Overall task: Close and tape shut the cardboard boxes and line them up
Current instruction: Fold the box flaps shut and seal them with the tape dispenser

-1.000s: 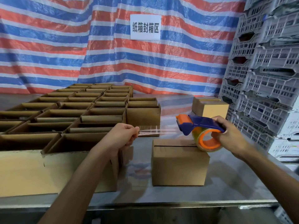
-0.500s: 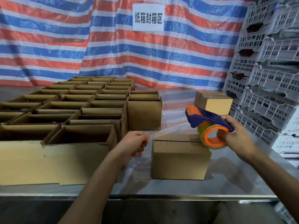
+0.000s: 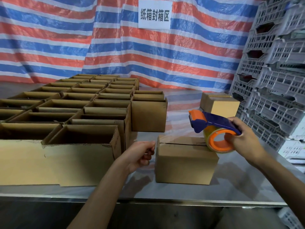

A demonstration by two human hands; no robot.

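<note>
Closed box point(image 3: 184, 162) sits centre-right of the frame on the metal table point(image 3: 239, 179), flaps folded down, seam across its top visible. Left hand point(image 3: 142, 154), lower centre, is just beside the box's left top edge; its fingers are curled and pinch the end of a clear tape strip point(image 3: 173, 137), which shows only faintly over the box top. Right hand point(image 3: 242, 138), at right of frame, grips the tape dispenser point(image 3: 212, 123) by its blue handle, fingers wrapped around. Tape roll point(image 3: 219, 141), on an orange core, rests at the box's right top edge.

Open boxes point(image 3: 82, 134) fill the left half of the frame in rows. Second closed box point(image 3: 219, 104) stands at mid-right, farther back. Grey crates point(image 3: 272, 80) are stacked along the right edge. Striped tarp point(image 3: 115, 47) hangs behind, with a white sign point(image 3: 155, 14) at top centre.
</note>
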